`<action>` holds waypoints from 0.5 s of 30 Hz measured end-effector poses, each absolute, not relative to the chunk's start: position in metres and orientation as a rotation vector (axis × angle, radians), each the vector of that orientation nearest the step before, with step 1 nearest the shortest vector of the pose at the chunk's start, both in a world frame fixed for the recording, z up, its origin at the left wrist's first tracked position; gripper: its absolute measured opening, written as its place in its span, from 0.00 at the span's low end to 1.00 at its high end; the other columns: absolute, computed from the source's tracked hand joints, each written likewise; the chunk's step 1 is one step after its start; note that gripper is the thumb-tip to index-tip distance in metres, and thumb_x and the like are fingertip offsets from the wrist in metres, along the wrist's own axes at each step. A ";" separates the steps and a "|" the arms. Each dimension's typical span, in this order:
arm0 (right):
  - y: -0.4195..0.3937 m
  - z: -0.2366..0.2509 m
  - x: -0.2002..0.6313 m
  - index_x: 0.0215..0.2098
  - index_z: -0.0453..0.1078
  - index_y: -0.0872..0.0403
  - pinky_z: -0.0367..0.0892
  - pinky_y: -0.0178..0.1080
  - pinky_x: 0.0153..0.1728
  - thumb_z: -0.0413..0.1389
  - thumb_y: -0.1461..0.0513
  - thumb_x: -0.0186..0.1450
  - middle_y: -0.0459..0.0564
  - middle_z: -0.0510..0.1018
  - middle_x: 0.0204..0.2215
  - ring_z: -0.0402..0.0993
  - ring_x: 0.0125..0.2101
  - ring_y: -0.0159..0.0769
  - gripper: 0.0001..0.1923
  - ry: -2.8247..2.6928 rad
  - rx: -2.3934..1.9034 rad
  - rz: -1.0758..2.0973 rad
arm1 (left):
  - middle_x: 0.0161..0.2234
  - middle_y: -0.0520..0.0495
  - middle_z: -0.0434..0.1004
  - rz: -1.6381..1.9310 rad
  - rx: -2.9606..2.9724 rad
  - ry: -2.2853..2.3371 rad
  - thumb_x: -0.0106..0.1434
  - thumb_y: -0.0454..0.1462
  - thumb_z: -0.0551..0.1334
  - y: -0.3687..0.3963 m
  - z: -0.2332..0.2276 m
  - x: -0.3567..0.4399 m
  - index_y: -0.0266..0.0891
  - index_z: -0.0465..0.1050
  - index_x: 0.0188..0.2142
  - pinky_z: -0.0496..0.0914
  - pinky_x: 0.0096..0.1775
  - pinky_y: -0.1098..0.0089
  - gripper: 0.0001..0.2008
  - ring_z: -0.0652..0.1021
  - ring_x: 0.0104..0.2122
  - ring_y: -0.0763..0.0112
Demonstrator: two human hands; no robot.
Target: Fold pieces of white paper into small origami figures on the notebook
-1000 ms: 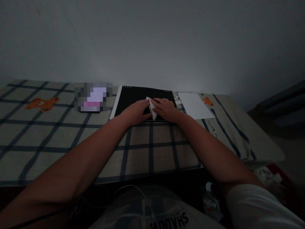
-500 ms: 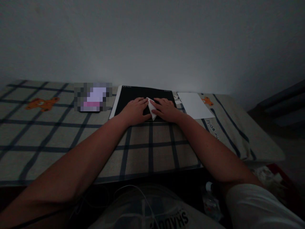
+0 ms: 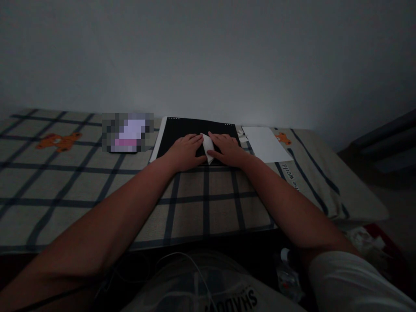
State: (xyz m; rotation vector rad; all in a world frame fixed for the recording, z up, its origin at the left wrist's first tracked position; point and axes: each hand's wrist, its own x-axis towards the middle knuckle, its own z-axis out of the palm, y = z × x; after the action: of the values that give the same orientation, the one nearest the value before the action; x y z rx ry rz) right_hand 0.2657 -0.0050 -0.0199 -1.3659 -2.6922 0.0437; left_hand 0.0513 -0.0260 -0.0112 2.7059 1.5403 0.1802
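Note:
A small folded piece of white paper (image 3: 208, 146) lies on a black board-like sheet (image 3: 201, 123) that has a pale left edge. My left hand (image 3: 186, 152) holds the paper's left side, its fingertips at the upper corner and the thumb by the lower end. From the right, my right hand (image 3: 227, 149) grips the same paper, with its index finger near the top and its thumb on the lower part. Both palms rest low over the black sheet. The paper's edges under the fingers are partly hidden.
A blurred phone (image 3: 130, 136) lies to the left on the checked cloth (image 3: 97, 182). On the right is a white sheet of paper (image 3: 268, 145), with small white scraps (image 3: 241, 135) beside it. A plastic bottle (image 3: 287, 275) stands below the front edge. A wall rises behind.
My right index finger and thumb have shifted slightly on the paper, and more of its white face shows. My left hand stays almost in place.

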 end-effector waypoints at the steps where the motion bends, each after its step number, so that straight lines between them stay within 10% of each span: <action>1: -0.004 -0.021 0.266 0.77 0.49 0.57 0.61 0.58 0.61 0.41 0.44 0.75 0.63 0.61 0.72 0.58 0.66 0.58 0.39 -2.683 -1.360 0.049 | 0.72 0.37 0.59 0.193 2.711 1.531 0.71 0.52 0.55 -0.025 -0.012 0.050 0.33 0.58 0.72 0.57 0.69 0.52 0.37 0.60 0.71 0.48; 15: -0.006 -0.021 0.265 0.75 0.54 0.53 0.59 0.61 0.61 0.38 0.46 0.77 0.60 0.58 0.73 0.56 0.67 0.59 0.35 -2.736 -1.371 0.018 | 0.73 0.36 0.58 0.196 2.754 1.534 0.71 0.52 0.55 -0.025 -0.012 0.050 0.36 0.60 0.72 0.60 0.67 0.48 0.36 0.61 0.70 0.45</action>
State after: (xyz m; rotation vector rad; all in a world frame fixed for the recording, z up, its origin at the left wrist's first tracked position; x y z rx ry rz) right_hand 0.2648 -0.0064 -0.0208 -1.3705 -2.7356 0.0183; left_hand 0.0497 -0.0254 -0.0123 2.7543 1.5344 0.1959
